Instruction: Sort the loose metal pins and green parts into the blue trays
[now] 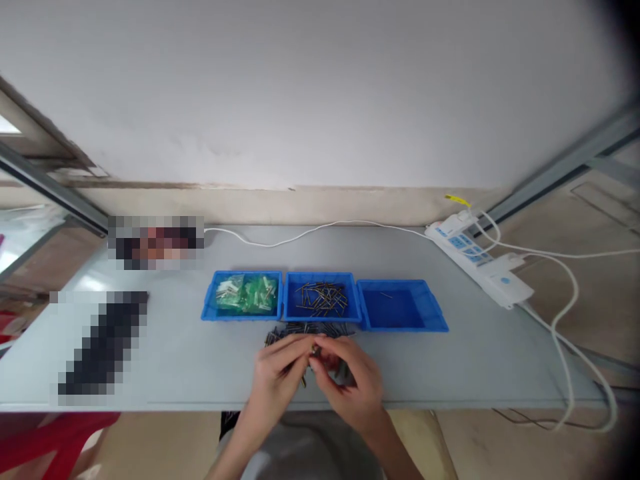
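My left hand (281, 367) and my right hand (353, 380) meet above the front of the table, fingertips closed together in a pinch. Between the fingertips is a small dark metal piece (315, 350), too small to tell its exact kind. Just beyond my fingers lies a loose pile of thin dark metal rods (300, 328), partly hidden by my hands. Behind the pile stand three blue bins: the left bin (205, 313) with green and clear plastic packets, the middle bin (356, 313) with many thin metal rods, the right bin (407, 310) with one thin rod.
A white power strip (480, 263) with plugged-in cables stands at the right. One white cable (300, 235) runs along the back of the grey table (190, 373). Two blurred-out items lie at the left. A red stool (65, 433) is below the left front edge.
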The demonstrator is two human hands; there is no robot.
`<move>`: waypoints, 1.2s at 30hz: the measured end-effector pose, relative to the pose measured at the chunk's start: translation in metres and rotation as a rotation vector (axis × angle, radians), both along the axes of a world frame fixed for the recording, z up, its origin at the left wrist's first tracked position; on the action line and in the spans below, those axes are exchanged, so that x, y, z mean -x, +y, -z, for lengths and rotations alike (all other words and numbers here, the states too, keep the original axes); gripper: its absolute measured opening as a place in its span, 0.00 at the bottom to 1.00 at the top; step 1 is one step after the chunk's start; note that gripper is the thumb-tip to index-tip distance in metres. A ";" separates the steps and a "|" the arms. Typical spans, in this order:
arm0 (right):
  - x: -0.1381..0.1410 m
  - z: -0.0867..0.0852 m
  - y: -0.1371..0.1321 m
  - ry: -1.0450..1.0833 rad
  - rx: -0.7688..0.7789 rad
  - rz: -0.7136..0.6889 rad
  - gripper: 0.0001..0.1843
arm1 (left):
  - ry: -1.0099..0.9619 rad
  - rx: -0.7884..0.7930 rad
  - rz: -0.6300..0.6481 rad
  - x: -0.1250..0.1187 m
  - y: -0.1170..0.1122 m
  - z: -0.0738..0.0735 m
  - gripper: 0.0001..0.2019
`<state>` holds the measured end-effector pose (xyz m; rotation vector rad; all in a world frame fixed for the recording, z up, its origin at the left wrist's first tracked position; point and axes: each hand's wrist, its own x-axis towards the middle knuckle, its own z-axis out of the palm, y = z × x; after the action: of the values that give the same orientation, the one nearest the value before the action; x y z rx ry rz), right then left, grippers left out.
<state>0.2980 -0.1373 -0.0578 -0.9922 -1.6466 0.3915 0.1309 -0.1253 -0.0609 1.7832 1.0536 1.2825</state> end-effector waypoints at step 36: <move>-0.013 0.002 -0.010 -0.347 0.065 0.035 0.08 | 0.367 0.011 -0.415 0.074 -0.027 0.009 0.09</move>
<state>0.3108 -0.1473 -0.0598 -1.1864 -1.9321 0.2599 0.0571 -0.1523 -0.0695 1.8987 1.7025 1.1976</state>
